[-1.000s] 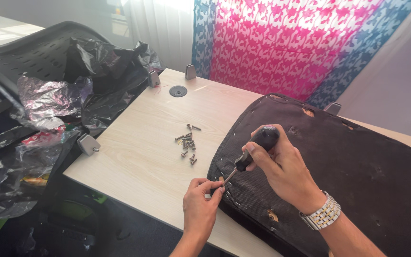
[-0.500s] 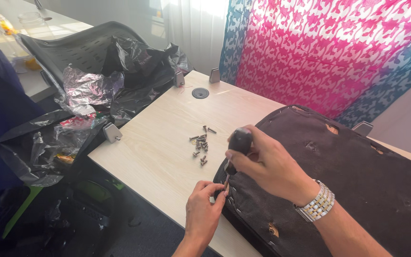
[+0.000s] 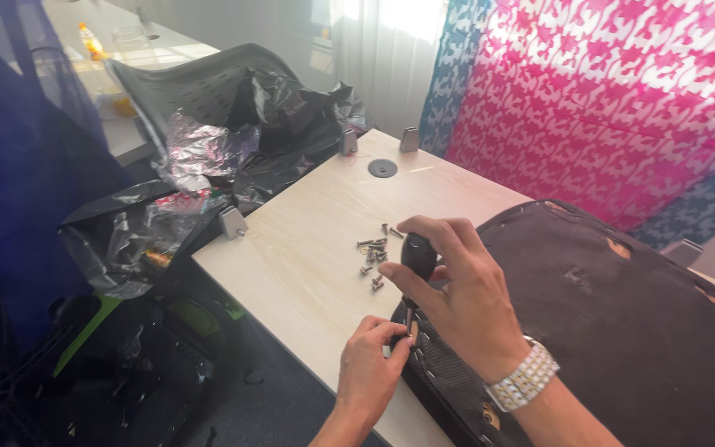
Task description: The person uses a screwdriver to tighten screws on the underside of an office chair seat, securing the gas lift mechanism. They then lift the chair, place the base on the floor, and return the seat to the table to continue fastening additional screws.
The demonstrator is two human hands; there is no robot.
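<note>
I see my right hand (image 3: 465, 290) wrapped around the black rounded handle of a screwdriver (image 3: 417, 257), its shaft pointing down at the near left edge of a large dark fabric-covered seat panel (image 3: 622, 331) lying on the pale wooden table (image 3: 308, 257). My left hand (image 3: 371, 364) pinches at the tip there. A small heap of metal screws (image 3: 374, 252) lies just left of the handle. Crumpled black plastic sheeting (image 3: 208, 165) sits far left, beside a mesh chair back (image 3: 184, 83).
</note>
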